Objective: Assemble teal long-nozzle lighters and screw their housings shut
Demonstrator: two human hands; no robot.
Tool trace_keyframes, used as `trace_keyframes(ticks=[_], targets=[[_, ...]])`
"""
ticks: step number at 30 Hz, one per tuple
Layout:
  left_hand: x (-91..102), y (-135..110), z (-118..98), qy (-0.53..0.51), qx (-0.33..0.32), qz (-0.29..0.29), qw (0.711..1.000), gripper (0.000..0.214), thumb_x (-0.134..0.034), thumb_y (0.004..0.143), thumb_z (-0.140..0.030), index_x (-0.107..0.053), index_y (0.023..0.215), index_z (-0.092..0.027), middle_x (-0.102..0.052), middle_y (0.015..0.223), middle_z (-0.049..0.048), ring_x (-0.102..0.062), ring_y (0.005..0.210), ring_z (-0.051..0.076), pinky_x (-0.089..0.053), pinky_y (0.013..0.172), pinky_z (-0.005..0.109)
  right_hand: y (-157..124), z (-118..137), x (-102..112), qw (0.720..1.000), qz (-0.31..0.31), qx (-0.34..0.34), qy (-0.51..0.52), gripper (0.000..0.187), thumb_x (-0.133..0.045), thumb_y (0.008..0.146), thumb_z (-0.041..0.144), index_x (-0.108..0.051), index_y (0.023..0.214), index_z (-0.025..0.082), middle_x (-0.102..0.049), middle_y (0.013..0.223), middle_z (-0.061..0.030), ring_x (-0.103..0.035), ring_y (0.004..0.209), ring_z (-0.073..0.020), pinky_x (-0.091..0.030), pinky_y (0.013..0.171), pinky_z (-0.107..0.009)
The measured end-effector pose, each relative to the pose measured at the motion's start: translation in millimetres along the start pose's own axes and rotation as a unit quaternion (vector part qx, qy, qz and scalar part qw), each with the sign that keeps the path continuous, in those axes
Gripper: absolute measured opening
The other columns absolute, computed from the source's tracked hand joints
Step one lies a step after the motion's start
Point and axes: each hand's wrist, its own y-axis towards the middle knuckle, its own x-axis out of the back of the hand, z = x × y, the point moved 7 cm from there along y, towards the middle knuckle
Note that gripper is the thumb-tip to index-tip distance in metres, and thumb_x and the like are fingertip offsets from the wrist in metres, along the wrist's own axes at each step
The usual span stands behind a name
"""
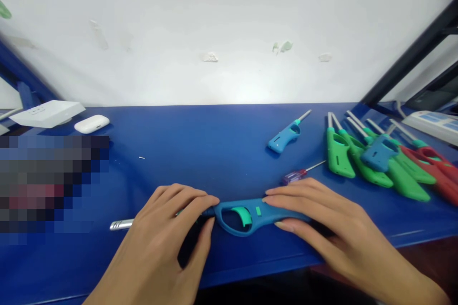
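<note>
A blue long-necked gas lighter with a green trigger lies across the front of the blue table, its metal nozzle pointing left. My left hand is closed over its neck; the nozzle tip sticks out past the knuckles. Around the handle end are the fingers and thumb of my right hand, which cover part of it. Just beyond the right fingers lies a screwdriver with a clear purple and red handle. Farther back rests another blue lighter, nozzle toward the upper right.
Several green, red and blue lighters are piled at the right, near a white power strip. A white earphone case and a white box stand at the back left. Behind the table rises a white wall.
</note>
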Motion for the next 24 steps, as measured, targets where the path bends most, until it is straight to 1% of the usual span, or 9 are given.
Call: trace_keyframes(ticks=[4, 6, 8, 10, 15, 18, 22, 24], targets=[[-2.6, -4.4, 3.1, 0.006, 0.025, 0.009, 1.000, 0.031, -0.059, 0.106, -0.029, -0.059, 0.137, -0.030, -0.069, 0.123, 0.0048, -0.062, 0.114, 0.029, -0.052, 0.097, 0.050, -0.1, 0.5, -0.6, 1.000, 0.000, 0.004, -0.005, 0.034, -0.066, 0.104, 0.032, -0.065, 0.138, 0.040, -0.076, 0.133, 0.0045, -0.070, 0.124, -0.0218, -0.054, 0.113, -0.041], [-5.4, -5.4, 3.0, 0.003, 0.014, 0.017, 1.000, 0.037, -0.062, 0.106, -0.032, -0.056, 0.142, -0.032, -0.068, 0.128, 0.0047, -0.061, 0.117, 0.029, -0.051, 0.100, 0.051, 0.1, 0.3, -1.2, 1.000, 0.004, 0.005, -0.009, 0.035, -0.066, 0.105, 0.033, -0.064, 0.138, 0.041, -0.076, 0.133, 0.0058, -0.070, 0.124, -0.0212, -0.054, 0.113, -0.040], [-8.4, -5.3, 1.9, -0.005, -0.011, 0.028, 1.000, 0.038, -0.061, 0.107, -0.029, -0.054, 0.144, -0.032, -0.069, 0.129, 0.0041, -0.062, 0.116, 0.028, -0.050, 0.100, 0.049, 0.3, -0.3, -1.8, 1.000, 0.008, 0.004, -0.011, 0.034, -0.065, 0.105, 0.034, -0.063, 0.139, 0.041, -0.076, 0.134, 0.0068, -0.070, 0.124, -0.0206, -0.053, 0.113, -0.040], [-9.5, -4.7, 1.2, -0.011, -0.032, 0.029, 0.999, 0.034, -0.060, 0.108, -0.025, -0.055, 0.142, -0.031, -0.070, 0.126, 0.0034, -0.063, 0.113, 0.026, -0.050, 0.100, 0.048, 0.4, -0.7, -2.0, 1.000, 0.011, 0.004, -0.016, 0.035, -0.065, 0.106, 0.035, -0.062, 0.140, 0.042, -0.076, 0.135, 0.0076, -0.069, 0.125, -0.0201, -0.053, 0.114, -0.040], [-8.9, -3.0, 3.3, -0.013, -0.035, 0.021, 0.999, 0.028, -0.060, 0.108, -0.022, -0.058, 0.136, -0.028, -0.072, 0.122, 0.0039, -0.065, 0.110, 0.025, -0.053, 0.097, 0.045, 0.2, 0.3, -1.6, 1.000, 0.015, 0.008, -0.022, 0.036, -0.065, 0.106, 0.035, -0.061, 0.140, 0.042, -0.075, 0.136, 0.0085, -0.069, 0.125, -0.0186, -0.052, 0.115, -0.038], [-7.9, -3.0, 2.8, -0.018, -0.038, 0.015, 0.999, 0.029, -0.061, 0.108, -0.023, -0.059, 0.136, -0.028, -0.072, 0.122, 0.0047, -0.065, 0.110, 0.026, -0.054, 0.097, 0.045, 0.2, 0.2, -1.6, 1.000, 0.015, 0.002, -0.015, 0.034, -0.065, 0.106, 0.035, -0.063, 0.139, 0.042, -0.076, 0.134, 0.0066, -0.069, 0.124, -0.0199, -0.054, 0.113, -0.039], [-10.3, -3.6, 3.8, -0.028, -0.025, 0.030, 0.999, 0.031, -0.062, 0.107, -0.023, -0.059, 0.138, -0.029, -0.070, 0.123, 0.0047, -0.064, 0.112, 0.026, -0.056, 0.097, 0.047, 1.0, -0.2, -2.3, 1.000, 0.013, -0.003, -0.010, 0.034, -0.066, 0.104, 0.035, -0.065, 0.137, 0.042, -0.077, 0.132, 0.0064, -0.070, 0.123, -0.0211, -0.056, 0.112, -0.041], [-10.6, -3.8, 4.0, -0.031, -0.019, 0.030, 0.999, 0.032, -0.061, 0.107, -0.023, -0.059, 0.138, -0.030, -0.069, 0.124, 0.0048, -0.063, 0.112, 0.026, -0.057, 0.096, 0.046, 1.9, -0.3, -1.8, 1.000, 0.009, -0.006, -0.009, 0.032, -0.067, 0.104, 0.036, -0.068, 0.135, 0.040, -0.078, 0.130, 0.0049, -0.072, 0.121, -0.0227, -0.057, 0.112, -0.042]])
